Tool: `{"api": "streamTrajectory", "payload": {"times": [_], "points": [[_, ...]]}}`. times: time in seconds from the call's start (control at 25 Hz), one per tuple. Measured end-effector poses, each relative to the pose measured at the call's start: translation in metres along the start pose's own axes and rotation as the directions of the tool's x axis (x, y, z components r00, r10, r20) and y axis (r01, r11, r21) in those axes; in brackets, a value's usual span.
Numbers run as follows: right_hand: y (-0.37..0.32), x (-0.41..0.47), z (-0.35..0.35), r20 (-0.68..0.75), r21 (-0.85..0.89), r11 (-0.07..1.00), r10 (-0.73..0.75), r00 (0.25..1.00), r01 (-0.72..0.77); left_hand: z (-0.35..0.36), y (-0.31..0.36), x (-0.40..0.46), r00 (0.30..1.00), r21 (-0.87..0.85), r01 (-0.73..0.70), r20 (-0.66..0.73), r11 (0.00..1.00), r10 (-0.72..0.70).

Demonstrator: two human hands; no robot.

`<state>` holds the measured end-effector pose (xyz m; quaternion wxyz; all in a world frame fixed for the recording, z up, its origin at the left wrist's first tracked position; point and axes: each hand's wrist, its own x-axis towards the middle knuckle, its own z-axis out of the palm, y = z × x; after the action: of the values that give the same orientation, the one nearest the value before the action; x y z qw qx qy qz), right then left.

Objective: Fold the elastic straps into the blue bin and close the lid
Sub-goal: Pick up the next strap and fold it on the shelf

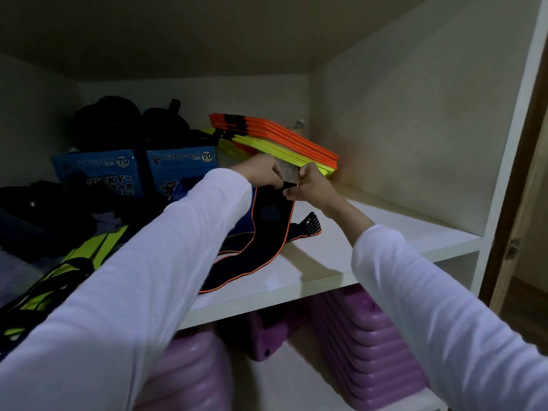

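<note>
Evidently both hands, left hand (261,173) and right hand (308,185), are pinching the elastic strap (267,229) top, folding underway; binning it is coming next.

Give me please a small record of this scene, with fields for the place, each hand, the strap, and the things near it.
place: white cupboard shelf
left hand: pinches the top end of the black strap with orange edging
right hand: pinches the same end, close to the left hand
strap state: top end lifted, the rest trails down onto the shelf
behind the hands: stack of orange and yellow flat bars
left of the strap: two blue Lucky Star boxes
shelf below: purple ribbed plastic items
blue bin: cannot tell
</note>
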<state>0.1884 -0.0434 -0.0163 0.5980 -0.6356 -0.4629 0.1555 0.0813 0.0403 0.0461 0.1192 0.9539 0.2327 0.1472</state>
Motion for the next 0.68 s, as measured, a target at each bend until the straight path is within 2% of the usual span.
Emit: {"api": "streamTrajectory", "payload": {"times": [0.12,0.28,0.4,0.52,0.68], "points": [[0.005,0.0,-0.003,-0.029,-0.015,1.0,-0.005,1.0,0.005,0.0,0.005,0.0,1.0,0.045,-0.008,0.012,0.999,0.007],[0.005,-0.006,-0.003,-0.06,0.112,0.993,0.036,0.998,-0.029,-0.003,0.012,0.001,0.997,0.037,-0.032,-0.068,0.999,0.034],[0.01,-0.013,0.0,-0.039,0.102,0.991,0.091,0.995,-0.087,-0.011,0.017,0.0,0.982,-0.057,-0.045,-0.185,0.997,0.034],[0.019,-0.021,0.004,0.042,0.05,0.993,0.107,0.993,-0.109,-0.02,0.019,-0.002,0.948,-0.141,-0.055,-0.317,0.989,0.007],[0.027,-0.033,0.009,0.042,0.031,0.991,0.13,0.991,-0.131,-0.03,0.02,0.0,0.877,-0.35,-0.06,-0.465,0.935,-0.118]]}}
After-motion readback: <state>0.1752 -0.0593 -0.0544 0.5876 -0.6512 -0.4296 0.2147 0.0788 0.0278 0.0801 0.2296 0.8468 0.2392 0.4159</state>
